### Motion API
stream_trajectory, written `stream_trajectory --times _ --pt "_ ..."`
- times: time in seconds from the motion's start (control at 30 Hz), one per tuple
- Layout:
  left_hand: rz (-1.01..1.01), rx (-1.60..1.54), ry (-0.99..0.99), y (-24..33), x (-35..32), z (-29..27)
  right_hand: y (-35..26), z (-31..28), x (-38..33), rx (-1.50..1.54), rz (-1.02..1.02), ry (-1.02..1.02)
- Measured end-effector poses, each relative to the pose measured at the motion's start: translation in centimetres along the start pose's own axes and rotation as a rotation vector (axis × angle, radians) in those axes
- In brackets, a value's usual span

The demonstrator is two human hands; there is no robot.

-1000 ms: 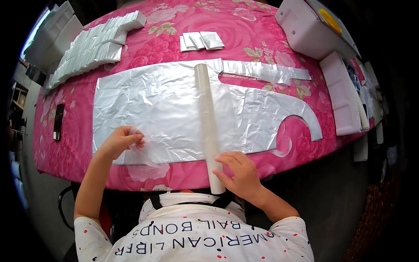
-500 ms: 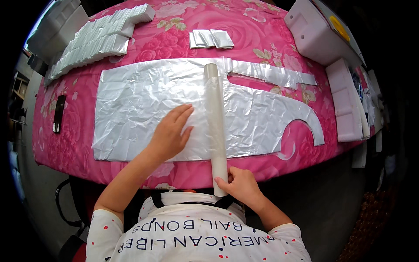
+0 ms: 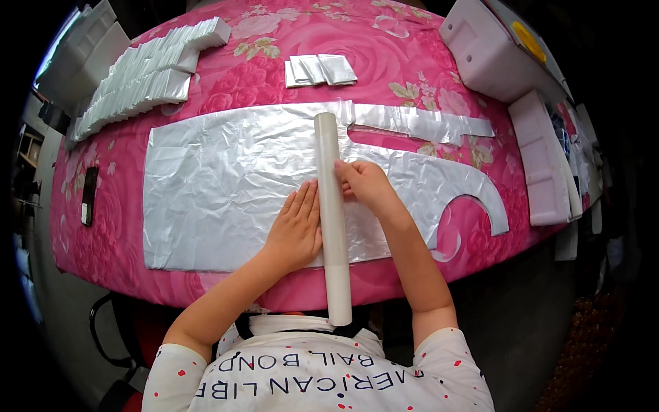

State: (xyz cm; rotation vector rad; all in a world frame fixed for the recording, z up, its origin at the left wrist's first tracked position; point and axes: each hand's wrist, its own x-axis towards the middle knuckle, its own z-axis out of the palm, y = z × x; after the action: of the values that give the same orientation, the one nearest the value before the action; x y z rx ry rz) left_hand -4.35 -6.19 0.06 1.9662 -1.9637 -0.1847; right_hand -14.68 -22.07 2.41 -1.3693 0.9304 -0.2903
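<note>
A silvery, crinkled plastic apron (image 3: 206, 192) lies flat across the table, its strap-like ends and rounded cutout toward the right. A long pale roller tube (image 3: 331, 240) rests crosswise over it, the near end reaching past the table edge. My left hand (image 3: 295, 230) lies on the plastic with fingers stretched out, along the tube's left side. On the other side, my right hand (image 3: 367, 187) has its fingers curled closed, the fingertips touching the tube's right side. Whether those fingertips pinch the plastic or only the tube, I cannot tell.
Folded silvery packets (image 3: 321, 70) lie beyond the apron. Long rows of similar packets (image 3: 147, 75) fill the far left. A dark phone-like object (image 3: 89, 196) sits at the left. White foam boxes (image 3: 480, 51) stand at the right, over a pink floral tablecloth (image 3: 254, 75).
My right hand has left the tube's near end and moved up to its middle. My left hand has shifted right, against the tube. The tube and apron appear slightly nearer.
</note>
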Motion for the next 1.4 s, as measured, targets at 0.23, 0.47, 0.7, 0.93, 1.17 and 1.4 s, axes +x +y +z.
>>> stream_trajectory --times 0.23,0.47,0.7,0.93,1.17,1.4 --pt "-0.008 0.006 -0.03 0.0 -0.1 -0.1 -0.5 0.2 9.5 0.985 -0.125 0.061" --pt "-0.043 0.021 -0.03 -0.1 -0.5 -0.4 -1.8 -15.5 9.7 1.166 -0.469 0.304" --pt "-0.021 0.01 -0.009 0.0 -0.3 -0.1 -5.3 -25.2 5.6 1.129 -0.531 0.586" --pt "-0.018 0.001 0.022 -0.1 -0.5 0.0 -10.3 -1.1 2.6 0.657 -0.559 0.197" --pt "0.052 0.083 0.177 -1.1 -0.5 1.9 -2.9 26.1 4.2 0.308 -0.425 -0.323" --pt "0.031 0.023 0.053 -0.5 -0.2 1.9 -3.6 30.3 1.3 -0.184 -0.436 -0.446"
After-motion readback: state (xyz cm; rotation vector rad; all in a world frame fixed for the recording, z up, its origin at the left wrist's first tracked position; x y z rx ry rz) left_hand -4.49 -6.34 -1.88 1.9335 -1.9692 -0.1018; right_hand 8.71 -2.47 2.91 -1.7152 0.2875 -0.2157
